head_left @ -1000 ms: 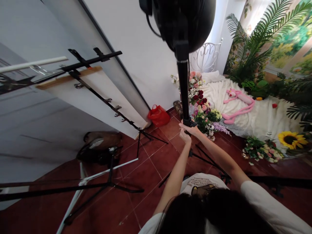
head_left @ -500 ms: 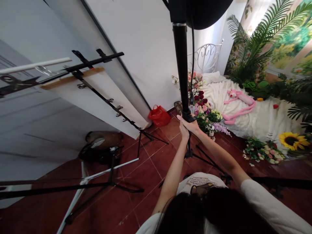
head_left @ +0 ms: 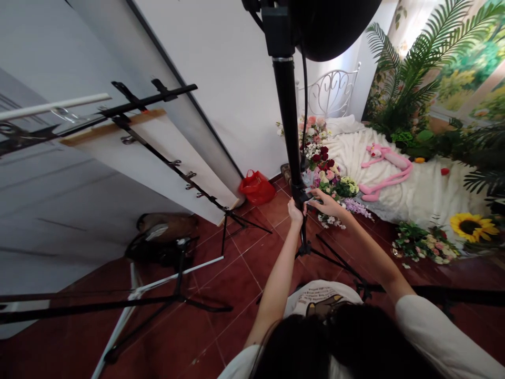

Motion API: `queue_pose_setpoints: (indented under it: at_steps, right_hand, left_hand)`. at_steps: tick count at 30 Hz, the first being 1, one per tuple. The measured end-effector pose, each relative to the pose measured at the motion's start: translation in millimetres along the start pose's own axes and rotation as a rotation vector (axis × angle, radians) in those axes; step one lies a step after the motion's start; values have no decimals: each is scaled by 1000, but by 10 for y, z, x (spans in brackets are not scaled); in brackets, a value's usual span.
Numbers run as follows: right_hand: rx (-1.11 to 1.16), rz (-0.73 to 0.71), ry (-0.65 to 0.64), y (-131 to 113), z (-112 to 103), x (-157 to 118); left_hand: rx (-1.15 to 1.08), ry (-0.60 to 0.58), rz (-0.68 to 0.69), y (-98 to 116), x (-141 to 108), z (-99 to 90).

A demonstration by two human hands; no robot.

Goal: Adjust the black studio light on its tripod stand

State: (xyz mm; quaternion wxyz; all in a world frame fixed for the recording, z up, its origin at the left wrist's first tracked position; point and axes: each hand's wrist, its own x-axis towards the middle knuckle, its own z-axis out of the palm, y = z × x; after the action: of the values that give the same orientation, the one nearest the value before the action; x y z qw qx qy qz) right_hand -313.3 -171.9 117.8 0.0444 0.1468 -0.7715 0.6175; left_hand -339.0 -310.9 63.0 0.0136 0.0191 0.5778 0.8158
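Observation:
A black light stand [head_left: 288,110] rises in front of me, its pole leaning slightly left. At its top is a large dark lamp head [head_left: 335,26], partly cut off by the frame. My left hand [head_left: 295,212] is wrapped round the pole just below the black collar [head_left: 300,193]. On the collar's right side, the fingers of my right hand [head_left: 328,204] close on a small knob, which they mostly hide. A black cable [head_left: 304,105] hangs down beside the pole. The stand's legs [head_left: 339,260] spread over the floor near my body.
To the left stands a backdrop frame with clips [head_left: 173,163] and white boards [head_left: 158,173]. A red plastic bag [head_left: 257,187] lies by the wall. Artificial flowers [head_left: 327,173] border a white-draped bed [head_left: 355,145] with a pink plush toy [head_left: 389,158]. Tripod legs [head_left: 181,273] cross the tiled floor.
My right hand has moved from around the pole to the collar's right side. My left hand now holds the pole alone. The lamp head and pole have shifted slightly left and down.

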Motion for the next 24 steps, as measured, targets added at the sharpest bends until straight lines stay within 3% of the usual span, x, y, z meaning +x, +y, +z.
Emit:
queue_pose_setpoints:
  at_steps: [4,9,15,19,24]
  right_hand:
    - [-2,195,29,477,82,-113]
    - [75,225,82,754,296,-157]
    - [-52,394,389,749,406,51]
    - [-147,468,390,675,441,155]
    - [220,463,300,661,459,48]
  left_hand:
    - [-52,-25,-30,-16,19,-14]
    - [-67,-11,-57,-7,22,1]
    - [-60,4,0,16,-2,38]
    - [-64,6,5,39,-9,44]
    - [-68,-15,-27,41,-3,34]
